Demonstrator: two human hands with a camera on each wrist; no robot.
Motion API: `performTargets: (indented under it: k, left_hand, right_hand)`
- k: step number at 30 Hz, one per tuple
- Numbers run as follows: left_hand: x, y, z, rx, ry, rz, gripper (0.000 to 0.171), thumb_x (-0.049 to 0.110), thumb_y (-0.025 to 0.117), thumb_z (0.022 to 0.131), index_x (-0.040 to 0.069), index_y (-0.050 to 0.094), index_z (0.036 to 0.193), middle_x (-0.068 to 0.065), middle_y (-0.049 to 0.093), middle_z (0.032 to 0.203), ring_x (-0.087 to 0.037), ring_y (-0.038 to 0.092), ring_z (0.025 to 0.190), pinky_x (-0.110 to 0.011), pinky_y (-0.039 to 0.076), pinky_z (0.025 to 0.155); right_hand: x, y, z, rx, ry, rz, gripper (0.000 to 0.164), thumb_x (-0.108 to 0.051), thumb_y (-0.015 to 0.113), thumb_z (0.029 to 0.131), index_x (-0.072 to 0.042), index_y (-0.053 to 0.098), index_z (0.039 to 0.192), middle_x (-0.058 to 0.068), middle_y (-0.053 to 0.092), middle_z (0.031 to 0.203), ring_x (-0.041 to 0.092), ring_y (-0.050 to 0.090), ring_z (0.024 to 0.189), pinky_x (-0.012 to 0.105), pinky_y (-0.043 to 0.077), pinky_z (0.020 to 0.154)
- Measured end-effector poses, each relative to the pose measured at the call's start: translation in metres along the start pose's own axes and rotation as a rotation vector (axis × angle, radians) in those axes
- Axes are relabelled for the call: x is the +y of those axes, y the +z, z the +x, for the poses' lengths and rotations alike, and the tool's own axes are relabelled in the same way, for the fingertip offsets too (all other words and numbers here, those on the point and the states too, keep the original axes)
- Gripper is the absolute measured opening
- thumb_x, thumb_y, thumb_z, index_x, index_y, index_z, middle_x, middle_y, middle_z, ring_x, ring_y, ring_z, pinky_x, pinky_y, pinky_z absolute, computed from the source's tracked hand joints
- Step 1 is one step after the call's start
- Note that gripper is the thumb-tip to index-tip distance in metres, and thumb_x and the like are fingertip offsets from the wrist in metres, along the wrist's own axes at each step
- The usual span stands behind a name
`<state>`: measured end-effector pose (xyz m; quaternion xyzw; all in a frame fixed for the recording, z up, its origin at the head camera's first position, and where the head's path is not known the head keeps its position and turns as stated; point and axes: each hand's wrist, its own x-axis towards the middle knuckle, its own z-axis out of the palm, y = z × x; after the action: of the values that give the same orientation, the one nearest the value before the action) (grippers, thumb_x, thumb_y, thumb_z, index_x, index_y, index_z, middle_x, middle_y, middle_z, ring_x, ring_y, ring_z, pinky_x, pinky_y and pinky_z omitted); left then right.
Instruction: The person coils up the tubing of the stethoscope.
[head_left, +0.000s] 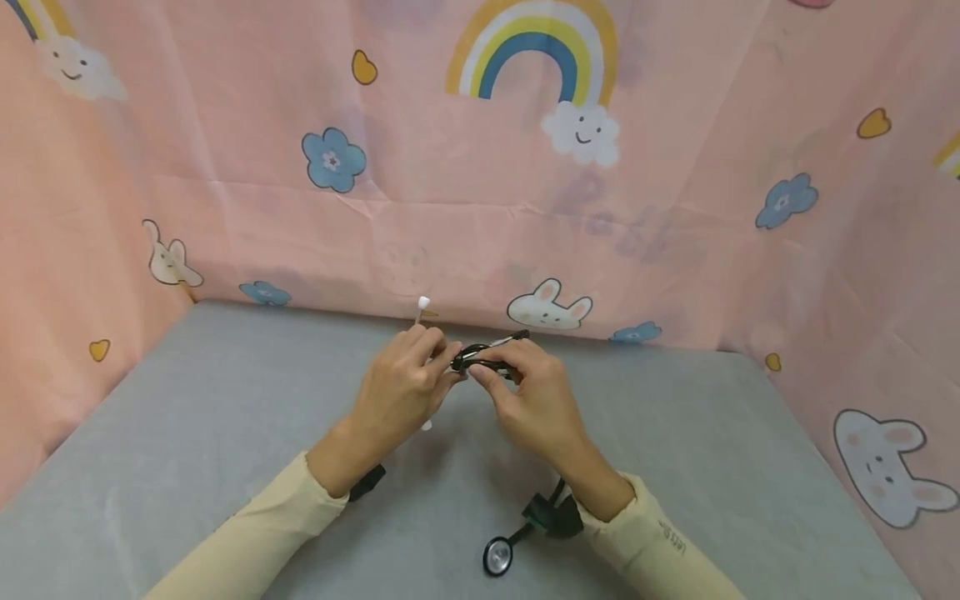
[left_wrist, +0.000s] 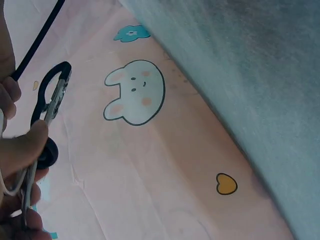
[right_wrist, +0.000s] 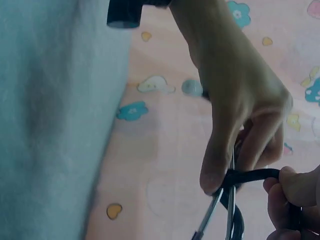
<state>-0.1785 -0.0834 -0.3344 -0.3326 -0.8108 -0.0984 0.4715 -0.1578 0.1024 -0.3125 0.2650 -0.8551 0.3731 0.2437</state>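
Observation:
Both hands hold a stethoscope above the grey surface. My left hand (head_left: 397, 379) grips its metal ear tubes (right_wrist: 231, 210) near the black tubing (right_wrist: 252, 176); one white ear tip (head_left: 423, 302) sticks up past the fingers, and another shows below the hand. My right hand (head_left: 536, 400) pinches the folded black tubing close to the left fingertips. In the left wrist view a black loop (left_wrist: 62, 67) rises beside the metal tube, above the left thumb. The round chestpiece (head_left: 498, 557) hangs at the tubing's lower end, below the right wrist. Part of the tubing is hidden behind the right hand.
A grey cloth-covered table (head_left: 225, 417) lies under the hands. Around its back and sides hangs a pink curtain (head_left: 450, 183) printed with rainbows, rabbits and flowers. Dark wrist devices (head_left: 562, 517) sit at both cuffs.

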Motion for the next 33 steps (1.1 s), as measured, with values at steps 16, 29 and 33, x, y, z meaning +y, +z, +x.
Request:
performTargets:
  k: [16, 29, 33]
  left_hand:
    - [-0.007, -0.002, 0.002, -0.135, 0.231, -0.278, 0.027, 0.025, 0.08, 0.084, 0.004, 0.079, 0.102, -0.001, 0.058, 0.089, -0.014, 0.054, 0.077, -0.024, 0.046, 0.069]
    - [-0.004, -0.003, 0.003, -0.167, 0.292, -0.388, 0.027, 0.031, 0.084, 0.077, 0.01, 0.078, 0.093, 0.001, 0.054, 0.087, -0.013, 0.05, 0.075, -0.024, 0.043, 0.068]
    - [-0.004, 0.0, 0.001, -0.134, 0.309, -0.487, 0.023, 0.026, 0.085, 0.077, 0.01, 0.078, 0.092, 0.002, 0.053, 0.085, -0.012, 0.05, 0.076, -0.024, 0.043, 0.07]
  right_hand:
    - [0.022, -0.02, 0.012, 0.035, -0.245, -0.085, 0.01, -0.013, 0.078, 0.082, -0.012, 0.077, 0.092, 0.0, 0.072, 0.089, 0.014, 0.057, 0.08, 0.027, 0.045, 0.066]
    - [0.026, -0.026, 0.015, -0.046, -0.253, -0.018, 0.011, -0.013, 0.079, 0.08, -0.014, 0.078, 0.091, -0.002, 0.072, 0.084, 0.009, 0.051, 0.072, 0.024, 0.044, 0.062]
    - [0.039, -0.041, 0.019, -0.194, -0.215, 0.08, 0.015, -0.012, 0.08, 0.08, -0.019, 0.079, 0.093, -0.007, 0.072, 0.085, 0.005, 0.048, 0.069, 0.021, 0.041, 0.061]
